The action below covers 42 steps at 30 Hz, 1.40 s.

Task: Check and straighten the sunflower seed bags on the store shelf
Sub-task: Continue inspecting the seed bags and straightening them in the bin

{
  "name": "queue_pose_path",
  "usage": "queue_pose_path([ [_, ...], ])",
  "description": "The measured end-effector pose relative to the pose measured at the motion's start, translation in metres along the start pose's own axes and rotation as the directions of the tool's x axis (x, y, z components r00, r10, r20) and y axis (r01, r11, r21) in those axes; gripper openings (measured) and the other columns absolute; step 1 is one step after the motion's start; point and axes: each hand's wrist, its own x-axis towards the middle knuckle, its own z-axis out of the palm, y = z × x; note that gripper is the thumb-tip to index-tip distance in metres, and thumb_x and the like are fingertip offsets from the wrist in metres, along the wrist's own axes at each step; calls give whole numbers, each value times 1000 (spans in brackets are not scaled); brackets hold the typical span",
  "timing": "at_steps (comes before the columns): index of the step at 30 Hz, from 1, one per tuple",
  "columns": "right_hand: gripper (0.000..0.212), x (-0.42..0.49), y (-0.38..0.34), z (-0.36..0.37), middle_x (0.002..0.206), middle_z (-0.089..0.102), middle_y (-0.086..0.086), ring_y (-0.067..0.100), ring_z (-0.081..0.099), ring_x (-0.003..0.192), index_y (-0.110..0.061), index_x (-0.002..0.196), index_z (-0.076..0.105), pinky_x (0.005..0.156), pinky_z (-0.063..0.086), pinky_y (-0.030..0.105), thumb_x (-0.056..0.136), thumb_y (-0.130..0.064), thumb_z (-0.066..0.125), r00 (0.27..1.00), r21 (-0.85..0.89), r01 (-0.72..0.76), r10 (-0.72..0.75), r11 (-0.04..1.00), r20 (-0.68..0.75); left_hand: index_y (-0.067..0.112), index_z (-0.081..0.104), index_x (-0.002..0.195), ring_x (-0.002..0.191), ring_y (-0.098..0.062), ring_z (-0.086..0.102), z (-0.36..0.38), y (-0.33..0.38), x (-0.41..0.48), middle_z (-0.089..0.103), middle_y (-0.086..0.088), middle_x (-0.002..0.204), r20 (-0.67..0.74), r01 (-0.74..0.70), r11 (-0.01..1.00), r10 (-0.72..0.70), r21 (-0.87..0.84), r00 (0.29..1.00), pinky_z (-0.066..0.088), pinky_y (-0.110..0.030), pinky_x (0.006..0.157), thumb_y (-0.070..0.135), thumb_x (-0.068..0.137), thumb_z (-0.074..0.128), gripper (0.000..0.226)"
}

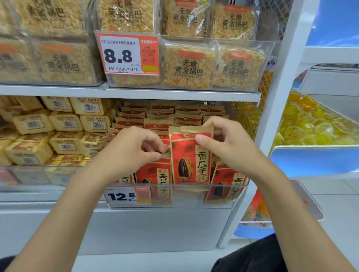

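Several red and tan sunflower seed bags stand in rows in a clear plastic bin (177, 196) on the lower shelf. One sunflower seed bag (189, 158) stands upright and higher than its neighbours at the front. My right hand (226, 141) pinches its top right corner between thumb and fingers. My left hand (133, 147) pinches the tan top edge of the neighbouring front bag (153, 172) just left of it. More bags (163, 113) fill the rows behind.
Pale yellow snack packs (49, 132) lie stacked to the left on the same shelf. Rice crisp bags (187, 66) fill bins on the shelf above, with an 8.8 price tag (126, 54). A 12.8 price tag (127, 195) hangs on the bin. Yellow jelly cups (311, 124) fill a blue bin to the right.
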Motion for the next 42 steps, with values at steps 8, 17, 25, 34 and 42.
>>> queue_pose_path([
  [8,26,-2,-9,-3,75,57,-18,10,44,91,-35,65,55,90,35,34,86,-33,71,973,-577,7,129,817,194,34,74,90,83,8,62,-4,1,-2,70,19,85,-93,-42,991,30,-128,995,48,-13,71,17,90,69,18],
  [17,3,14,-22,-22,93,70,-19,-6,59,85,-32,85,74,77,44,20,86,-32,72,964,-422,-128,212,898,160,36,76,88,85,1,57,10,3,4,65,17,89,-49,-67,997,65,-44,997,42,-18,73,31,87,71,8],
  [25,5,31,-6,1,85,58,-15,12,47,107,-27,77,76,95,47,36,82,-28,77,937,-614,-86,273,785,218,31,75,87,73,5,58,6,-3,5,69,14,82,-191,-24,990,-3,-142,982,43,-16,64,27,91,68,9],
  [34,17,42,-51,-22,79,56,-8,2,54,70,-21,88,53,66,49,23,96,-7,55,872,184,222,-111,957,-476,32,73,94,80,8,62,-7,-4,8,71,15,86,-324,-45,930,-82,-365,943,46,-16,72,23,96,61,15],
  [42,18,51,-69,31,83,71,1,11,69,66,-18,109,53,56,56,30,97,-6,56,943,522,28,151,852,-297,21,70,103,87,-14,73,-24,13,-6,77,0,95,-128,1,736,-119,-677,985,59,-24,74,49,100,34,46],
])
